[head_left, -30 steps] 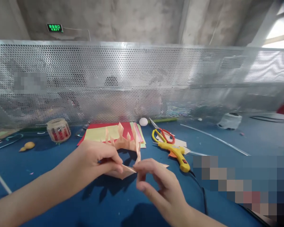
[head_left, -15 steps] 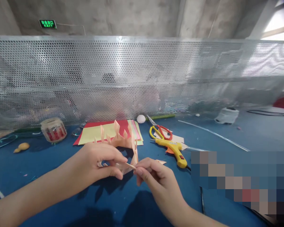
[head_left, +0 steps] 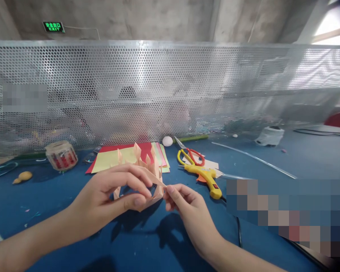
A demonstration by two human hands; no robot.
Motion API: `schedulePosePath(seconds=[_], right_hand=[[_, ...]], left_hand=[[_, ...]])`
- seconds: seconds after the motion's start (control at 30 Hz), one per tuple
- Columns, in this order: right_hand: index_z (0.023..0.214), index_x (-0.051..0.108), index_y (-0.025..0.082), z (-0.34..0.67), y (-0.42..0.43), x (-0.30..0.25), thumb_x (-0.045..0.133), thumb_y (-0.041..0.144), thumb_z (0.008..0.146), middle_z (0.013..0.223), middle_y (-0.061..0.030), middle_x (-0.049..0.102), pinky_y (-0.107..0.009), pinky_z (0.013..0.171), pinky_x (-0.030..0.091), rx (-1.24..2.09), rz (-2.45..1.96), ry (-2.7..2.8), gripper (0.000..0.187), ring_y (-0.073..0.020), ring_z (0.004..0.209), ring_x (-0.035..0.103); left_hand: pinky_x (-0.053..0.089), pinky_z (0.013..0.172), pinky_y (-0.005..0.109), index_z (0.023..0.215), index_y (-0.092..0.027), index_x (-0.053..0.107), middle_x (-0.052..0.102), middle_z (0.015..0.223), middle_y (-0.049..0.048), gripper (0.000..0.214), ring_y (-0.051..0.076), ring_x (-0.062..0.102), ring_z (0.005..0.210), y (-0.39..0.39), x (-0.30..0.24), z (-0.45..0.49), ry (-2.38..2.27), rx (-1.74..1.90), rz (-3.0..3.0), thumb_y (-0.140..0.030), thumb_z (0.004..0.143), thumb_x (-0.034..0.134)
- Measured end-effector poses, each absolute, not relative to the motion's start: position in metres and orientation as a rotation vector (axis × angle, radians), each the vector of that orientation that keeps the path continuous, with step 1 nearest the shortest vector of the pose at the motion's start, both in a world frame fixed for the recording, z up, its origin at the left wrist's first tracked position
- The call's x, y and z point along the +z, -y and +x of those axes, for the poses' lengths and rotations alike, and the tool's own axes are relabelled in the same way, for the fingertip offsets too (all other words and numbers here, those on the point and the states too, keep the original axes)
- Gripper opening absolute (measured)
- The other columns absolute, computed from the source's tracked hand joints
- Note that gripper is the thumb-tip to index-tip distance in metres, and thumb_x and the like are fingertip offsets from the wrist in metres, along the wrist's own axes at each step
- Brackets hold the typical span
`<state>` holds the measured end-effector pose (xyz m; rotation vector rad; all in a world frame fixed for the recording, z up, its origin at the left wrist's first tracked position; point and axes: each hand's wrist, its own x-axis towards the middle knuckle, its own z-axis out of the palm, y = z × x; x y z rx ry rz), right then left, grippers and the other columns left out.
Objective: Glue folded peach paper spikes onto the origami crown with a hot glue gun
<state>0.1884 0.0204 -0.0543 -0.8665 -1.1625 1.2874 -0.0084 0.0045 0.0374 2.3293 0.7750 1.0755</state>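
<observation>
The peach paper crown (head_left: 156, 166) should handle as light, flexible and easily creased; take hold by the lower band (the upright points are likely to bend) and apply gentle pressure. The crown is over the blue table (head_left: 65, 258), partly hidden behind the left hand (head_left: 110, 192) and just left of the right hand (head_left: 189, 207). The left hand curves loosely, thumb apart from fingertips, while the right hand pinches the tip of a paper strip (head_left: 154, 178).
</observation>
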Motion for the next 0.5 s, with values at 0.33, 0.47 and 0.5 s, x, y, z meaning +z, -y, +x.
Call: schedulePosePath(seconds=[0.33, 0.47, 0.5], right_hand=[[0.064, 0.066, 0.018, 0.189, -0.020, -0.052, 0.075, 0.058, 0.071, 0.061, 0.0004, 0.063, -0.027, 0.058, 0.042, 1.325, -0.844, 1.083, 0.042, -0.0114, 0.053, 0.053], [0.065, 0.066, 0.018, 0.190, -0.022, -0.053, 0.076, 0.059, 0.069, 0.063, 0.0008, 0.064, -0.026, 0.057, 0.042, 1.335, -0.827, 1.054, 0.042, -0.0103, 0.053, 0.053], [0.065, 0.066, 0.018, 0.191, -0.022, -0.053, 0.076, 0.059, 0.069, 0.063, 0.0010, 0.063, -0.026, 0.057, 0.041, 1.337, -0.826, 1.047, 0.042, -0.0102, 0.053, 0.053]], left_hand=[[0.046, 0.068, 0.021, 0.078, -0.024, 0.062, 0.059, 0.076, -0.0030, 0.029, 0.014, 0.055, 0.074, 0.014, 0.039, -0.006, -0.995, 0.711, 2.147, -0.045, 0.095, 0.054], [0.046, 0.075, 0.023, 0.088, -0.026, 0.064, 0.061, 0.086, -0.0033, 0.029, 0.016, 0.056, 0.081, 0.018, 0.040, -0.005, -1.187, 0.231, 2.067, -0.050, 0.095, 0.050], [0.046, 0.076, 0.024, 0.091, -0.026, 0.065, 0.063, 0.089, -0.0032, 0.028, 0.017, 0.057, 0.084, 0.018, 0.039, -0.006, -1.208, 0.127, 2.045, -0.050, 0.095, 0.050]])
